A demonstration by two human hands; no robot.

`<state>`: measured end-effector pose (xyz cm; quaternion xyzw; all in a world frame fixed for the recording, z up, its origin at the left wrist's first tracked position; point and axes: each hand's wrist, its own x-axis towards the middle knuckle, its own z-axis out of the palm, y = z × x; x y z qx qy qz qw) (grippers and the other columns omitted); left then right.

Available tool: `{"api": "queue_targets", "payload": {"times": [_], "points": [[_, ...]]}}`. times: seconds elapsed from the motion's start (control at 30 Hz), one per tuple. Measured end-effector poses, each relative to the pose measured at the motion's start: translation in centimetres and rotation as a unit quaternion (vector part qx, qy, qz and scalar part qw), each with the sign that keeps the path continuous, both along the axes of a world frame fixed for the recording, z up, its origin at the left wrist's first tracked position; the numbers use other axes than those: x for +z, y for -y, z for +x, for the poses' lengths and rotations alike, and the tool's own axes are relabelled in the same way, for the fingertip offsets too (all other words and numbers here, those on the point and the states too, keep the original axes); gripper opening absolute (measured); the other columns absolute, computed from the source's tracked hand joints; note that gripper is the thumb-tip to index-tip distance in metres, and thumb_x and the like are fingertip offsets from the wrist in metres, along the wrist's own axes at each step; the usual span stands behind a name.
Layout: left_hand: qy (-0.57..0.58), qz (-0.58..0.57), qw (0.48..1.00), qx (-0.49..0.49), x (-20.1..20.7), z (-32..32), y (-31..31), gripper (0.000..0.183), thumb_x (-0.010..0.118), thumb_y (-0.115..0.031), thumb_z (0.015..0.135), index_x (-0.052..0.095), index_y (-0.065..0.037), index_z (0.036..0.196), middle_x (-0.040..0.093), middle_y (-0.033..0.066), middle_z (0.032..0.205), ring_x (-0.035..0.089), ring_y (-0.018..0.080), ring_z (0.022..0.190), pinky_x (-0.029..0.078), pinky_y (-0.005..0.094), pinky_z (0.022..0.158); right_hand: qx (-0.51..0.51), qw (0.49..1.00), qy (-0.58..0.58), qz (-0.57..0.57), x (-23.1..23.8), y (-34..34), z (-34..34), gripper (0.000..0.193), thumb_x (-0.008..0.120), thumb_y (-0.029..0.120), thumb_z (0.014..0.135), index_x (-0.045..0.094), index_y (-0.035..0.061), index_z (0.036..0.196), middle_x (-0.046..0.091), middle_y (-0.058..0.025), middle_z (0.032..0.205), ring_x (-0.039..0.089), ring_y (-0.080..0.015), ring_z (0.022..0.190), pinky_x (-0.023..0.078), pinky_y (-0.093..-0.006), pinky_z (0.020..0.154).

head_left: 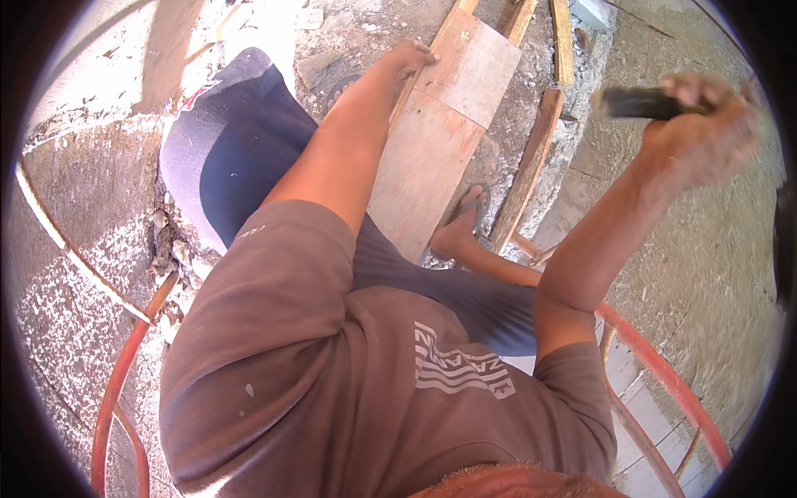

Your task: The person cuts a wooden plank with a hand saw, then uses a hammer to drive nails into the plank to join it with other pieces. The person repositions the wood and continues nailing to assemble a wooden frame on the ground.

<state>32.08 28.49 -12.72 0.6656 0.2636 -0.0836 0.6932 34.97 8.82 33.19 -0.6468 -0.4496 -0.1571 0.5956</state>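
My left hand (411,60) is at the left edge of a pale wooden panel (427,162), its fingers bent together; anything pinched between them is too small to make out. The panel lies lengthwise before me in two pieces, with a seam across it and wooden strips (452,18) showing under its far end. Raised well to the right and away from the panel, my right hand (697,124) is closed round a dark, blocky hammer-like tool (639,103). Motion blurs that hand, and its grip partly covers the tool.
A loose wooden batten (531,162) lies right of the panel, with another strip (563,41) beyond it. My sandalled foot (465,220) stands close to the panel's right edge. Red metal bars (664,378) curve at both sides. Rubble (178,249) lies at left.
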Motion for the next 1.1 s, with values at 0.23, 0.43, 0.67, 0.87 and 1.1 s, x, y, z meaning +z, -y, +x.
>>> {"api": "queue_targets", "payload": {"times": [0.23, 0.43, 0.67, 0.87, 1.1], "points": [[-0.012, 0.002, 1.0, 0.013, -1.8, 1.3, -0.2, 0.055, 0.072, -0.039, 0.092, 0.063, -0.01, 0.137, 0.062, 0.0176, 0.137, 0.057, 0.0321, 0.126, 0.046, 0.0546, 0.1, -0.076, 0.674, -0.255, -0.69, -20.0, 4.4, -8.1, 0.039, 0.045, 0.028, 0.104, 0.052, -0.0041, 0.125, 0.065, -0.0327, 0.114, 0.064, -0.0477, 0.107, 0.048, -0.0583, 0.087], [-0.054, -0.051, 0.997, 0.026, 1.1, -0.2, 0.6, 0.052, 0.071, -0.042, 0.092, 0.065, -0.011, 0.134, 0.064, 0.0177, 0.133, 0.061, 0.0321, 0.115, 0.048, 0.0527, 0.077, -0.171, 0.901, -0.195, -0.348, -5.9, 3.7, -3.0, 0.039, 0.051, 0.03, 0.106, 0.055, 0.0071, 0.137, 0.057, 0.0003, 0.076, 0.05, -0.0051, 0.057, 0.044, -0.0232, 0.048], [-0.064, -0.067, 0.994, 0.049, 0.3, -0.1, 0.9, 0.049, 0.074, -0.038, 0.09, 0.068, -0.009, 0.129, 0.066, 0.0176, 0.13, 0.061, 0.0324, 0.115, 0.049, 0.0527, 0.08, -0.088, 0.995, -0.022, 0.045, -8.3, -1.0, -6.5, 0.034, 0.048, 0.044, 0.107, 0.046, 0.0102, 0.109, 0.053, -0.0014, 0.065, 0.058, -0.0079, 0.054, 0.054, -0.0331, 0.05], [0.039, -0.037, 0.996, 0.068, -2.0, 0.3, 0.7, 0.045, 0.074, -0.035, 0.091, 0.069, -0.007, 0.126, 0.067, 0.0167, 0.128, 0.059, 0.0322, 0.119, 0.047, 0.0507, 0.097, -0.139, 0.768, -0.294, -0.551, -17.6, 5.0, -9.4, 0.035, 0.052, 0.025, 0.103, 0.051, -0.0059, 0.118, 0.067, -0.0333, 0.1, 0.063, -0.0559, 0.095, 0.05, -0.0549, 0.082], [-0.053, -0.078, 0.992, 0.079, 2.6, -0.3, 1.3, 0.041, 0.074, -0.032, 0.09, 0.071, -0.007, 0.122, 0.069, 0.0151, 0.124, 0.061, 0.028, 0.114, 0.048, 0.0434, 0.094, -0.089, 0.983, -0.161, -0.018, -12.8, 1.8, -6.8, 0.028, 0.053, 0.024, 0.105, 0.045, 0.0004, 0.116, 0.051, -0.0016, 0.072, 0.05, -0.0092, 0.055, 0.047, -0.0257, 0.051]]}}
